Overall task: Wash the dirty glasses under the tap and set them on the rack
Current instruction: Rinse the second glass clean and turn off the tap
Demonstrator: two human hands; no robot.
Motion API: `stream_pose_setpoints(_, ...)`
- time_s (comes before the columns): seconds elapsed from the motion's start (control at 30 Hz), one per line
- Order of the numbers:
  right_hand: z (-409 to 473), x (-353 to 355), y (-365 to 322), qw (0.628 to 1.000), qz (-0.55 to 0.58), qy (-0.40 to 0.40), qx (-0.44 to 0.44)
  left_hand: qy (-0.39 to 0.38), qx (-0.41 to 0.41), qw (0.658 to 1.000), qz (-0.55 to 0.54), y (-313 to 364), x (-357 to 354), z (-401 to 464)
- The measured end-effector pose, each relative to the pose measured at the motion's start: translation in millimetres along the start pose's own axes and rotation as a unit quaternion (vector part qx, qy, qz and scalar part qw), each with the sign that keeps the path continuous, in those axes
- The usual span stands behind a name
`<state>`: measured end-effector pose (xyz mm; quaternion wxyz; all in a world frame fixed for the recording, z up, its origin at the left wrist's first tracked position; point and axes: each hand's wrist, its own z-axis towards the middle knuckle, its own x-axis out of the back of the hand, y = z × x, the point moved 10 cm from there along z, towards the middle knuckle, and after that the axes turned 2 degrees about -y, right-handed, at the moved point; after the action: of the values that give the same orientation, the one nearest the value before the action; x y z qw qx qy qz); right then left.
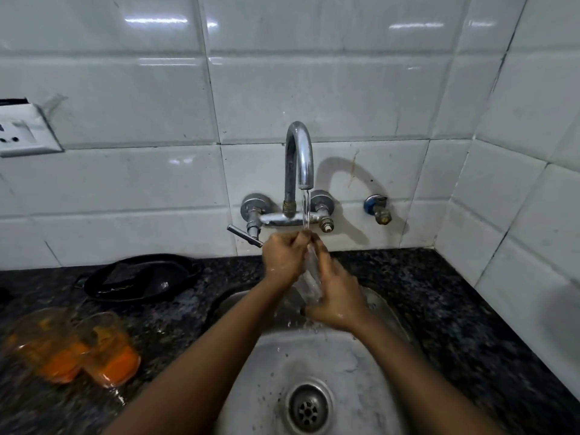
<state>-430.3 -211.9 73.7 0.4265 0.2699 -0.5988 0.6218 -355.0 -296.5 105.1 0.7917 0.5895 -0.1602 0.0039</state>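
1. Wall (125,89): white glossy tiles fill the upper half, from 9 through 12 to 3 o'clock, with a corner at 2 o'clock.
2. Counter (455,296): dark speckled stone runs across the lower half, around the sink.
3. Sink (329,359): steel basin at 6 o'clock, wet, with the drain (309,409) at its bottom.
4. Pan (141,274): black, lying on the counter at 9 o'clock, behind the dirty glasses.
5. Dirty glasses (94,350): two with orange residue at 8 o'clock on the counter, touching each other, blurred.
6. Tap (299,158): chrome gooseneck at centre, water running down from its spout onto the hands.
7. Left hand (284,259): just below the stream, fingers curled around the upper end of the glass.
8. Right hand (337,299): at 5 o'clock from the left hand, fingers wrapped around the lower end of the glass.
9. Glass (309,277): clear, tilted, held between both hands above the sink, under the water.
10. Socket (22,130): white, on the wall at 9 o'clock.
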Motion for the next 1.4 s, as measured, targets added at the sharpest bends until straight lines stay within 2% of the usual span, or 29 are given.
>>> stream_pose_setpoints(0.03,0,0,3,0.991,0.129,-0.042,0.003,-0.016,0.013,0.999,-0.048,-5,0,0)
stream_pose_setpoints(0.07,-3,-5,3,0.948,0.299,-0.106,-0.008,-0.030,0.031,0.994,-0.098,-9,0,-1)
stream_pose_setpoints(0.13,-16,-18,-9,0.784,0.579,-0.221,-0.040,-0.050,0.057,0.974,-0.214,-14,-1,-3)
stream_pose_setpoints(0.17,-21,-18,-14,0.728,0.642,-0.237,-0.045,-0.049,0.060,0.966,-0.247,-15,-1,-2)
stream_pose_setpoints(0.2,-21,-18,-14,0.720,0.651,-0.235,-0.054,-0.052,0.055,0.964,-0.255,-13,0,-1)
stream_pose_setpoints(0.23,-18,-19,-10,0.747,0.627,-0.209,-0.071,-0.056,0.048,0.972,-0.225,-13,0,1)
stream_pose_setpoints(0.27,-14,-18,-2,0.809,0.557,-0.164,-0.092,-0.065,0.041,0.981,-0.178,-11,-3,2)
stream_pose_setpoints(0.33,-4,-8,4,0.956,0.274,-0.066,-0.077,-0.078,0.037,0.995,-0.049,-11,-10,3)
stream_pose_setpoints(0.37,-2,-3,1,0.992,0.115,-0.025,-0.054,-0.064,0.040,0.997,0.012,-13,-10,5)
stream_pose_setpoints(0.4,-1,-2,-1,0.999,0.029,0.001,-0.036,-0.038,0.044,0.997,0.044,-15,-6,5)
stream_pose_setpoints(0.43,-2,-8,-1,0.999,0.032,-0.016,-0.027,-0.018,0.045,0.998,0.043,-15,-1,3)
stream_pose_setpoints(0.5,-3,-17,6,0.969,0.224,-0.095,-0.031,-0.014,0.061,0.997,-0.050,-22,0,0)
stream_pose_setpoints(0.57,-10,-23,14,0.864,0.474,-0.151,-0.080,-0.030,0.100,0.978,-0.179,-30,-2,-6)
stream_pose_setpoints(0.6,-13,-28,17,0.805,0.559,-0.169,-0.103,-0.038,0.110,0.970,-0.214,-32,-4,-8)
stream_pose_setpoints(0.63,-16,-31,20,0.778,0.591,-0.178,-0.121,-0.051,0.116,0.968,-0.215,-33,-8,-9)
stream_pose_setpoints(0.67,-18,-35,22,0.783,0.579,-0.180,-0.137,-0.066,0.126,0.971,-0.190,-34,-14,-9)
stream_pose_setpoints(0.7,-19,-39,26,0.827,0.515,-0.169,-0.152,-0.081,0.142,0.976,-0.147,-39,-20,-8)
stream_pose_setpoints(0.77,-14,-31,31,0.954,0.234,-0.118,-0.149,-0.085,0.188,0.977,-0.048,-50,-27,-11)
stream_pose_setpoints(0.8,-12,-24,24,0.987,0.069,-0.090,-0.115,-0.070,0.206,0.976,-0.016,-58,-28,-13)
stream_pose_setpoints(0.83,-12,-21,18,0.994,-0.014,-0.067,-0.082,-0.051,0.215,0.975,0.000,-63,-27,-13)
stream_pose_setpoints(0.87,-13,-24,19,0.995,-0.005,-0.076,-0.069,-0.030,0.219,0.975,0.000,-67,-23,-15)
stream_pose_setpoints(0.93,-18,-37,33,0.964,0.193,-0.158,-0.093,-0.002,0.214,0.975,-0.058,-71,-20,-18)
stream_pose_setpoints(1.0,-31,-51,42,0.859,0.441,-0.222,-0.135,-0.010,0.190,0.966,-0.173,-67,-22,-22)
stream_pose_setpoints(1.07,-39,-59,49,0.797,0.533,-0.230,-0.166,-0.046,0.161,0.960,-0.226,-58,-26,-25)
stream_pose_setpoints(1.1,-40,-60,50,0.800,0.528,-0.223,-0.176,-0.067,0.150,0.964,-0.209,-55,-29,-23)
stream_pose_setpoints(1.17,-35,-56,52,0.870,0.427,-0.172,-0.178,-0.097,0.141,0.981,-0.096,-53,-33,-14)
stream_pose_setpoints(1.23,-25,-34,49,0.973,0.152,-0.088,-0.147,-0.109,0.122,0.983,0.082,-48,-36,-7)
stream_pose_setpoints(1.3,-19,-23,35,0.995,-0.040,-0.009,-0.093,-0.070,0.076,0.979,0.175,-33,-30,-7)
stream_pose_setpoints(1.4,-18,-37,39,0.984,0.138,-0.055,-0.101,-0.006,0.038,0.986,0.161,-26,-12,-15)
